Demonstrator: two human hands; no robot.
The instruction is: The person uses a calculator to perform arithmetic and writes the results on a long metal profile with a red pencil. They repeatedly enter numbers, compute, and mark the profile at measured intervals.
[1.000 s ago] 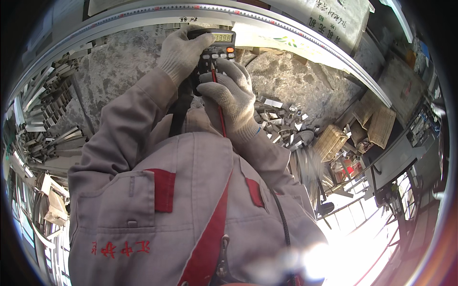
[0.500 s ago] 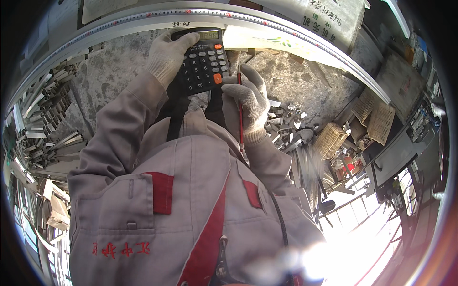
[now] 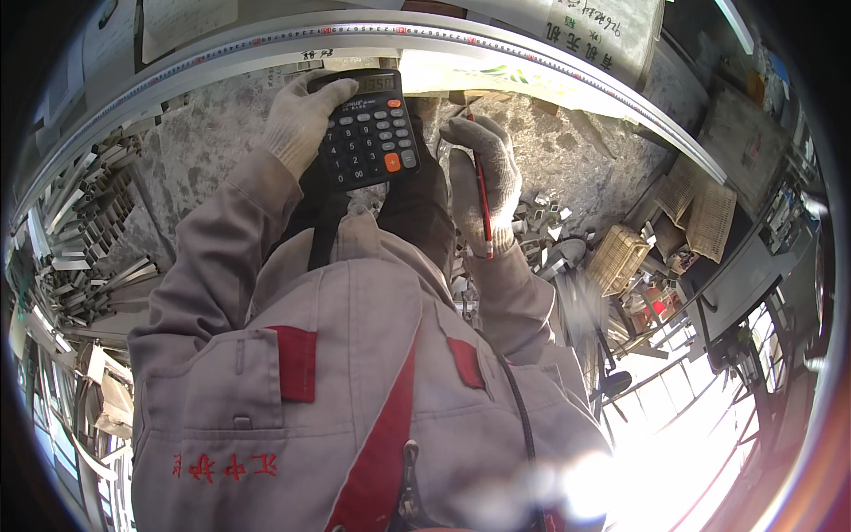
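Observation:
My left hand (image 3: pixel 306 115), in a pale knitted work glove, grips the upper left side of a black desk calculator (image 3: pixel 368 133). Its thumb lies over the top edge beside the lit display. The keys, mostly black with a few grey and orange ones, face up at me. To the right of the calculator and apart from it, my right hand (image 3: pixel 492 173), gloved alike, holds a thin red pencil (image 3: pixel 483 199) between its curled fingers. The pencil stands nearly upright in the picture, its upper tip by the fingertips and its lower end near the wrist.
Beyond the calculator, a measuring tape (image 3: pixel 355 32) runs along a long pale rail. A white-green sheet (image 3: pixel 514 75) hangs beneath it. Cut metal profiles (image 3: pixel 97 204) are stacked at left; small offcuts (image 3: pixel 550 217) lie at right. Yellowish plastic baskets (image 3: pixel 618 259) sit farther right.
My right hand has drawn away from the calculator to the right, with the pencil still in it. The calculator has shifted slightly down and left, and its display reads differently.

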